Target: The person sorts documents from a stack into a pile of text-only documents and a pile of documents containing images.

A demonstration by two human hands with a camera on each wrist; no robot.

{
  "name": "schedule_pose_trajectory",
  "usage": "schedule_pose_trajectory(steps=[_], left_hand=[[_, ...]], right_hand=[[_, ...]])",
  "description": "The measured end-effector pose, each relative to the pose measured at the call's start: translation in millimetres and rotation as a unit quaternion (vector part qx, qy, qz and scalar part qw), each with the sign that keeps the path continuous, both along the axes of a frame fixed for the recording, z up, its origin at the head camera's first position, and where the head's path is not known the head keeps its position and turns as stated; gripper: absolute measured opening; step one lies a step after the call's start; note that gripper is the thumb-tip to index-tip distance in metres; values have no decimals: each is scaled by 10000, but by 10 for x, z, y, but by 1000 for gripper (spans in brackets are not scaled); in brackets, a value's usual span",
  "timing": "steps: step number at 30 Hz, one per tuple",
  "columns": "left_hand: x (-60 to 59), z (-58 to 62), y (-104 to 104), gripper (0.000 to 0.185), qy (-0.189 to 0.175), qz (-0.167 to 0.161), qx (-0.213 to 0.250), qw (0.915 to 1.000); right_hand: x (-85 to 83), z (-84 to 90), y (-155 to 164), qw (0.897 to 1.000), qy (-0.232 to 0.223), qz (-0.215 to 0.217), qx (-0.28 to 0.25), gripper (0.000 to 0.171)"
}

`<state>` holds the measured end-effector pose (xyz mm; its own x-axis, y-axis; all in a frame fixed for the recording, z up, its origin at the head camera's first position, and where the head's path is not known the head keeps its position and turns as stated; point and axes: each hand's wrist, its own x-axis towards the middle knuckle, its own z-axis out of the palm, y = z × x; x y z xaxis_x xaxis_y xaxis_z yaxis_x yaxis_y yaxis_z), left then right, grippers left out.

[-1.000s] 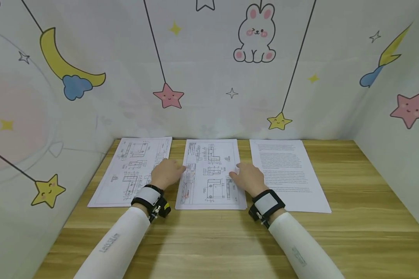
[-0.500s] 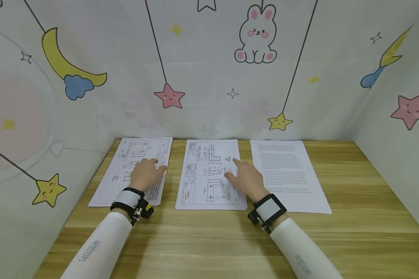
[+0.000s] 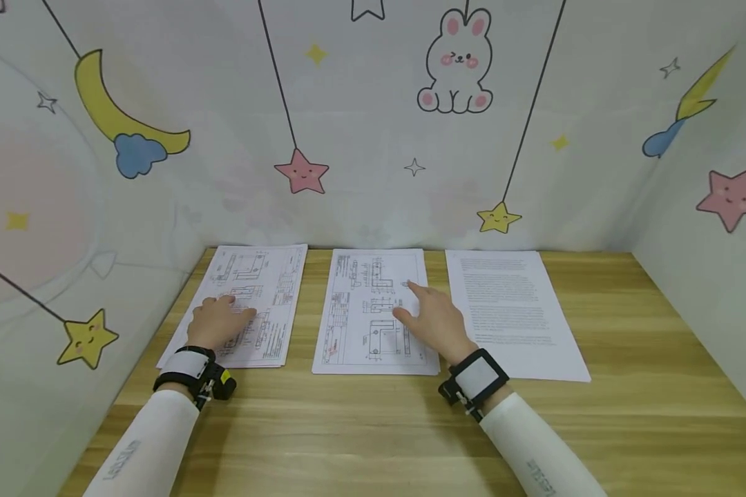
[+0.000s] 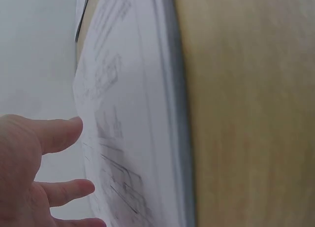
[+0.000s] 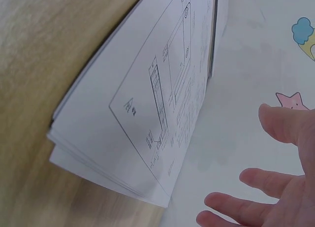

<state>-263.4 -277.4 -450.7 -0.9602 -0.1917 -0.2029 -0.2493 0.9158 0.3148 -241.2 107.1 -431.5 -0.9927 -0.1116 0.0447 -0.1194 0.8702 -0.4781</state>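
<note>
Left hand (image 3: 219,319) laid palm down on the left stack of drawings (image 3: 267,290), fingers straight and slightly spread, gripping nothing. Right hand (image 3: 434,316) laid flat on the middle stack of drawings (image 3: 360,304), fingers extended and loosely parted, forefinger toward the upper right part of the sheet, nothing held. Both wrists strapped with black bands carrying white patches, forearms in white sleeves, angled inward from the near edge of the worktop (image 3: 373,428).

Left stack: several sheets, top sheet printed with line drawings of an L-shaped part, set slightly askew at the left end of the worktop, close to the side wall. Middle stack: portrait, same kind of line drawings with a title block, sheet edges seen fanned at one corner in the right wrist view (image 5: 123,153). Third stack, printed text sheets (image 3: 510,310), placed just right of the middle stack, untouched.

Three stacks in a row along the back wall (image 3: 373,138), patterned with stars, moons and a rabbit.
</note>
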Motion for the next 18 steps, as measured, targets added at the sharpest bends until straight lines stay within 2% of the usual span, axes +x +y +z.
schedule_pose_trajectory(steps=[8, 12, 18], left_hand=[[13, -141, -194, 92, 40, 296, 1, 9996], [18, -147, -206, 97, -99, 205, 83, 9997], [18, -138, -146, 100, -144, -11, -44, 9999]], right_hand=[[52, 59, -48, 9998, 115, 77, -137, 64], [58, 53, -55, 9998, 105, 96, -137, 63], [60, 30, -59, 9998, 82, 105, -115, 63]])
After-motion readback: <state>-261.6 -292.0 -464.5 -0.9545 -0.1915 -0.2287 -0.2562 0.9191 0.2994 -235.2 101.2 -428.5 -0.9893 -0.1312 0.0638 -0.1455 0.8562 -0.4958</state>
